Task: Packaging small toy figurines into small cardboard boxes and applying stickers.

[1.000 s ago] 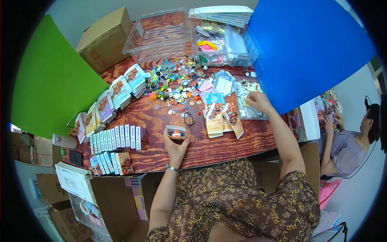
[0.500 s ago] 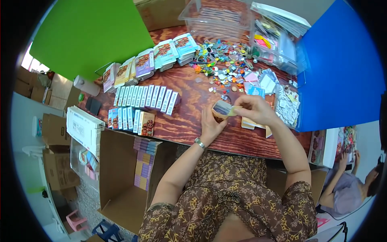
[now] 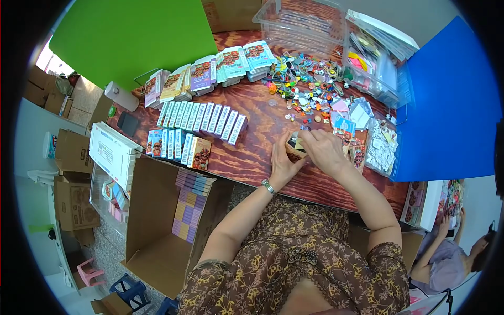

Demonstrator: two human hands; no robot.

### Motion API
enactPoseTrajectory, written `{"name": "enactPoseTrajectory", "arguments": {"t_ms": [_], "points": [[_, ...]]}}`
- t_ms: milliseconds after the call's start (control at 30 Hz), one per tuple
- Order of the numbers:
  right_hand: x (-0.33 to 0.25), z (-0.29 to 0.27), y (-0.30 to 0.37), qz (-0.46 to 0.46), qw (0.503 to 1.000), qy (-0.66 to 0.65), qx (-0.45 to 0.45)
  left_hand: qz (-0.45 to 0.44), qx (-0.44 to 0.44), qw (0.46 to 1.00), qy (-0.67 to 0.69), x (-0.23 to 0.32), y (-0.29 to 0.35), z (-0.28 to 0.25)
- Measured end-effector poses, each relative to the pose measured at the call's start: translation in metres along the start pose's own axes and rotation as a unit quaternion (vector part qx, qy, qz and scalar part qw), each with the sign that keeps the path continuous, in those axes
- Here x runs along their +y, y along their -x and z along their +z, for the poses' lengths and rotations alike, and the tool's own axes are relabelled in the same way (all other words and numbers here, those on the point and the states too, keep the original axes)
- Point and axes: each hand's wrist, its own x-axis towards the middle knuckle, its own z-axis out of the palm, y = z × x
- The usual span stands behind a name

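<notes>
My left hand [image 3: 282, 164] is wrapped round a small tan printed cardboard box [image 3: 295, 154], its open end facing up over the near part of the table. The fingers of my right hand [image 3: 324, 151] are pinched together at the mouth of that box. A pale bit shows in the opening; what the right fingertips hold is hidden behind them. Beside the right hand lie several flat printed cards or boxes [image 3: 358, 156]. Just beyond both hands small colourful trinkets [image 3: 310, 89] are spread in a heap.
Rows of upright small boxes [image 3: 202, 116] stand at the left, with stacks of flattened boxes [image 3: 202, 73] behind. Green [image 3: 131, 37] and blue [image 3: 451, 105] panels flank the table. A clear bin [image 3: 268, 23] stands at the back. An open carton [image 3: 152, 220] sits below left; a co-worker [image 3: 451, 257] sits right.
My right hand has moved in over the box mouth, and the pale yellow-green slip it held is now mostly out of sight. The left hand keeps its hold. The whole view has shifted slightly.
</notes>
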Motion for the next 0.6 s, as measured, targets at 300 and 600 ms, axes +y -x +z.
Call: {"name": "enactPoseTrajectory", "arguments": {"t_ms": [300, 600], "points": [[-0.003, 0.003, 0.003, -0.118, 0.990, 0.061, 0.039, 0.021, 0.015, 0.999, 0.043, -0.005, 0.003, 0.002], [-0.012, 0.003, -0.003, -0.122, 0.989, 0.038, 0.073, 0.047, -0.002, 0.999, 0.016, -0.005, 0.004, -0.002]]}}
